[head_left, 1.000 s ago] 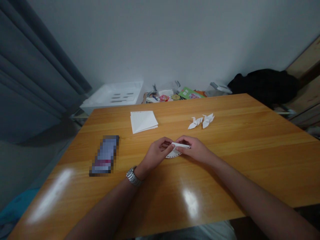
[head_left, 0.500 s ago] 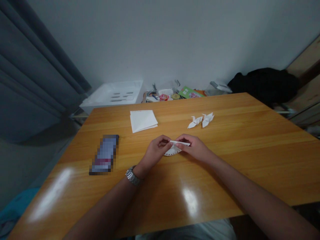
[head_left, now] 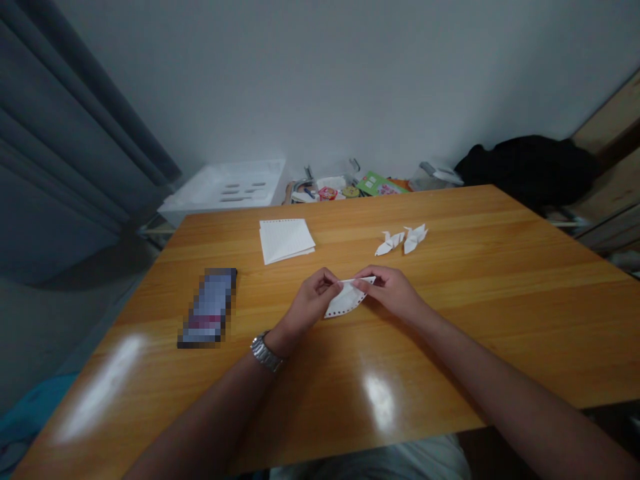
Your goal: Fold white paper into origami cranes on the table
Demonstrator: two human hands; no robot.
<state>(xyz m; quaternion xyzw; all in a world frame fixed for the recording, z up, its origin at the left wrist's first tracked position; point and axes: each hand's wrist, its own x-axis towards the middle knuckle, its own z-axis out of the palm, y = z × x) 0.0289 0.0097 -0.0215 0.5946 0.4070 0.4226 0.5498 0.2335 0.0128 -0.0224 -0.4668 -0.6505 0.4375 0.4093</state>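
A folded white paper (head_left: 347, 300) with a row of punched holes along its lower edge is held between both hands above the table. My left hand (head_left: 320, 293) pinches its upper left part between thumb and fingers. On the right, my right hand (head_left: 387, 288) grips the upper right part, its thumb across the front. Two white folded paper birds (head_left: 389, 243) (head_left: 415, 239) stand side by side beyond my right hand. Lined sheets (head_left: 287, 241) with punched holes lie beyond my left hand.
A phone with a blurred screen (head_left: 209, 308) lies on the wooden table (head_left: 440, 373) at the left. Past the far edge are a white tray (head_left: 200, 193), a green booklet (head_left: 379, 185), small items and a black cloth (head_left: 530, 167).
The paper has tilted, so more of its front face and its holed edge now show between my hands. Both hands keep their hold and have barely moved.
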